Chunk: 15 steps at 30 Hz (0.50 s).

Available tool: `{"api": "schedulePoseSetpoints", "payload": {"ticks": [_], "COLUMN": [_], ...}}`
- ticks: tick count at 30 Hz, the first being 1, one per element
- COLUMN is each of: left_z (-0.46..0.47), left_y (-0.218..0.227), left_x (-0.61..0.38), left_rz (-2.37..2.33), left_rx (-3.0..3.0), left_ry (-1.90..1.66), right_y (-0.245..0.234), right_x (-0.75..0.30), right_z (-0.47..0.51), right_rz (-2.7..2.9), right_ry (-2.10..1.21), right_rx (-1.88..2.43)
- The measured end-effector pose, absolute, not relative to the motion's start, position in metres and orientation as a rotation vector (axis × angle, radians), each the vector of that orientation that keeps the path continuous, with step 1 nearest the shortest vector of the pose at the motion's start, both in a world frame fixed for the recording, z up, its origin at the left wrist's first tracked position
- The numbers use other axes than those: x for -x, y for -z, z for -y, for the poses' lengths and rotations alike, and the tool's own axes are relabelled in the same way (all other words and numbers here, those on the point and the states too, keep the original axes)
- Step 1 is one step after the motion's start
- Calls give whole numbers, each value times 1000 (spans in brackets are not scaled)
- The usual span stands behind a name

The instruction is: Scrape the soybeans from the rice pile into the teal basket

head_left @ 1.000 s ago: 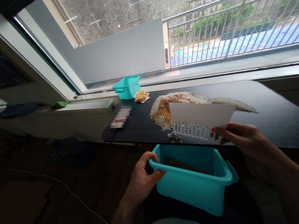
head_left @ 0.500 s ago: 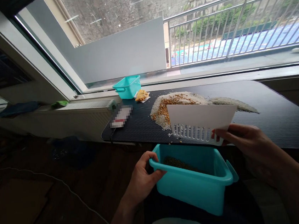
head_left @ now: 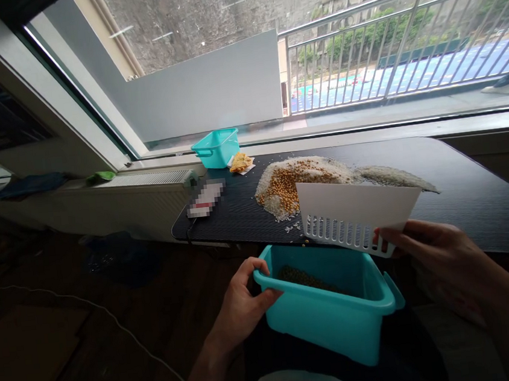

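My left hand point(head_left: 243, 298) is closed round the left rim of a turquoise plastic bin point(head_left: 328, 328), thumb outside. The bin sits at my lap against the table edge, with dark greenish grains point(head_left: 307, 279) in its bottom. My right hand point(head_left: 433, 247) pinches the lower right corner of a white plastic panel point(head_left: 356, 201) with a row of slots along its lower edge. The panel is held above the table's front edge, just beyond the bin. Behind it lies a spread heap of yellow kernels point(head_left: 284, 190) and white grains point(head_left: 279, 208), partly hidden by the panel.
A black table point(head_left: 230, 223) stands below the window. On it are a second turquoise bin point(head_left: 218, 149), a crumpled yellowish item point(head_left: 240, 163), a blurred white power strip-like object point(head_left: 207, 198) and a trail of pale green grains point(head_left: 389, 175). A radiator point(head_left: 146, 196) stands at left.
My right hand has moved the white panel to the right and slightly down, uncovering more of the heap. My left hand and the bin stay nearly still. Outside, a person's leg shows farther in.
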<state>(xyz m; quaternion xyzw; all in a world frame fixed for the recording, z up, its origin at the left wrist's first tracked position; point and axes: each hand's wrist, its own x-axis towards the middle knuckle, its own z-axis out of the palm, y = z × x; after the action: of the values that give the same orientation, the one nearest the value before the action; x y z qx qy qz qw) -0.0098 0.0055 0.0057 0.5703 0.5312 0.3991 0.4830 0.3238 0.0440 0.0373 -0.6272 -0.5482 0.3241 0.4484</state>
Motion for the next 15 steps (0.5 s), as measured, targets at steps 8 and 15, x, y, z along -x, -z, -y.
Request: {"api": "schedulePoseSetpoints", "payload": {"ticks": [8,15], "left_z": [-6,-6], "left_y": [-1,0], "left_x": [11,12], "left_rz": [-1315,-1317], "left_rx": [-1389,-1383], "left_ry": [-981,-965], "right_y": [-27,-1], "right_x": [-293,-274], "right_z": [-55,-58], "right_rz": [1435,1417], "right_ry": [-977,-846], "right_rx": [1391,1416]}}
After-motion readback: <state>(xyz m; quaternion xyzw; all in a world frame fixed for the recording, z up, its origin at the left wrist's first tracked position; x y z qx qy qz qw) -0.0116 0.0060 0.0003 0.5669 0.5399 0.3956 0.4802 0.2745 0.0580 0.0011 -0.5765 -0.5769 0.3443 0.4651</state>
